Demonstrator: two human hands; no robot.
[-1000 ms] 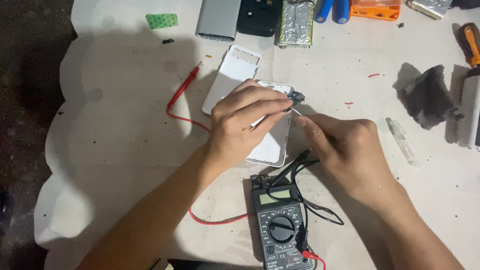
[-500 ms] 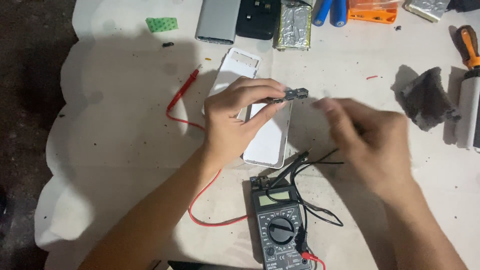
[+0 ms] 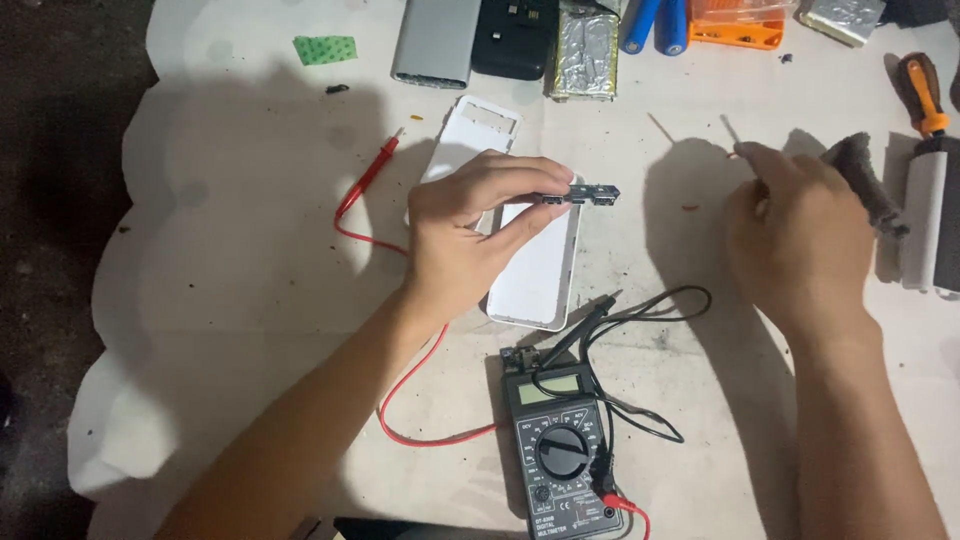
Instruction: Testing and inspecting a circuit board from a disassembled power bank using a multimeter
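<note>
A small dark circuit board (image 3: 580, 194) is pinched at its left end between the thumb and fingertips of the left hand (image 3: 470, 235), and is held level near the middle of the frame, above an open white plastic case (image 3: 535, 275) that lies on the white-covered table (image 3: 240, 300). The right hand (image 3: 800, 235) is seen at the right of the frame, well apart from the board, with its fingers curled and drawn together near a thin wire end at its upper left; whether anything is gripped by it cannot be told. A black multimeter (image 3: 560, 450) is laid at the lower middle, with a black probe (image 3: 580, 330) just below the case's lower edge and a red probe (image 3: 365, 180) with its red lead trailing at the left of the left hand. A grey slab-shaped case (image 3: 437, 40), a foil-wrapped cell pack (image 3: 583, 40) and blue cylindrical cells (image 3: 655, 22) are lined along the top edge. An orange-handled screwdriver (image 3: 922, 90) is placed at the upper right, beside a dark grey rag (image 3: 868, 180)
</note>
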